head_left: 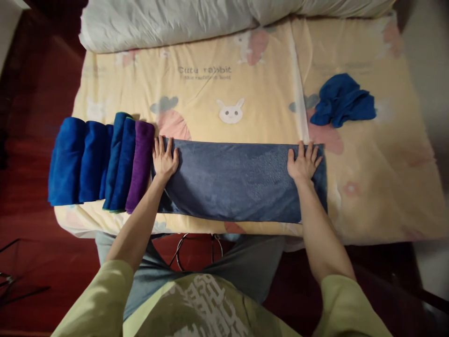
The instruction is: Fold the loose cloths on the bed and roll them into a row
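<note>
A grey-blue towel (231,182) lies spread out flat in a long rectangle on the bed, close to its near edge. My left hand (164,158) rests on the towel's left end, palm down with fingers spread. On the right end, my right hand (304,161) lies flat too, its fingers apart near the far edge. Just left of my left hand stands a row of rolled or folded towels: a purple towel (141,164), then several blue towels (68,161). A crumpled blue cloth (343,100) lies farther back on the right.
Under everything is a yellow bed sheet (203,103) printed with rabbits and carrots. A pale quilt (168,21) is bunched along the far side. Dark red floor (31,140) shows at the left, and a white wall (428,75) runs along the right.
</note>
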`<move>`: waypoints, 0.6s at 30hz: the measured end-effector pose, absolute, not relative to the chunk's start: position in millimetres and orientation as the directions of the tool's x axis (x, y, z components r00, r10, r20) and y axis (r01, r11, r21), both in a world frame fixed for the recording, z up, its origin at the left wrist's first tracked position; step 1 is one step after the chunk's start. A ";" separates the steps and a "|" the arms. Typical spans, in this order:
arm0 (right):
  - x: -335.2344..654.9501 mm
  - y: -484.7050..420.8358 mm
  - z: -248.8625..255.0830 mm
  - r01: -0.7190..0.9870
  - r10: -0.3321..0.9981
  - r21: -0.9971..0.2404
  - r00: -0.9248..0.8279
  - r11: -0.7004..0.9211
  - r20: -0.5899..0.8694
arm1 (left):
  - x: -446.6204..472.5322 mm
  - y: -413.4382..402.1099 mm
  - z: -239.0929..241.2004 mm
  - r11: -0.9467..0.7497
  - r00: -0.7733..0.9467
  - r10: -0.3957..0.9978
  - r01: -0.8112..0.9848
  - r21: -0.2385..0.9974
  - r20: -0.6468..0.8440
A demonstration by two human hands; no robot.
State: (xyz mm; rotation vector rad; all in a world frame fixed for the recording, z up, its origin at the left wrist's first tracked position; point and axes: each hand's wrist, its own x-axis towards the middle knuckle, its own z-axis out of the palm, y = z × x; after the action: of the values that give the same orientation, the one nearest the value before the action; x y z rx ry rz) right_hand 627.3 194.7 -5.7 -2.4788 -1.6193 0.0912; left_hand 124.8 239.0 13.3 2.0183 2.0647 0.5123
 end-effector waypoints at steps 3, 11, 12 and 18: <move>601.1 169.4 5.0 0.934 0.942 -0.174 0.328 -0.312 0.068 | 138.3 204.6 19.2 -0.058 0.023 0.995 0.924 0.378 0.097; 578.6 51.6 3.9 0.946 0.962 -0.186 0.273 -0.266 0.013 | 121.7 117.4 13.8 -0.055 0.038 0.998 0.928 0.367 0.052; 588.1 43.2 1.8 0.935 0.949 -0.179 0.315 -0.307 0.018 | 113.5 113.1 13.6 -0.052 0.034 0.998 0.929 0.366 0.053; 639.7 15.5 -8.2 0.900 0.908 -0.178 0.413 -0.397 0.066 | 75.1 92.5 15.1 -0.105 0.092 0.994 0.908 0.405 0.054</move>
State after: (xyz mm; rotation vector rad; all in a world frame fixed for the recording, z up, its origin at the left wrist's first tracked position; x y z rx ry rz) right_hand 639.7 15.5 -8.2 -2.4801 -1.6063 0.0614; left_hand 75.1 92.5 15.1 2.1034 1.8967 0.4609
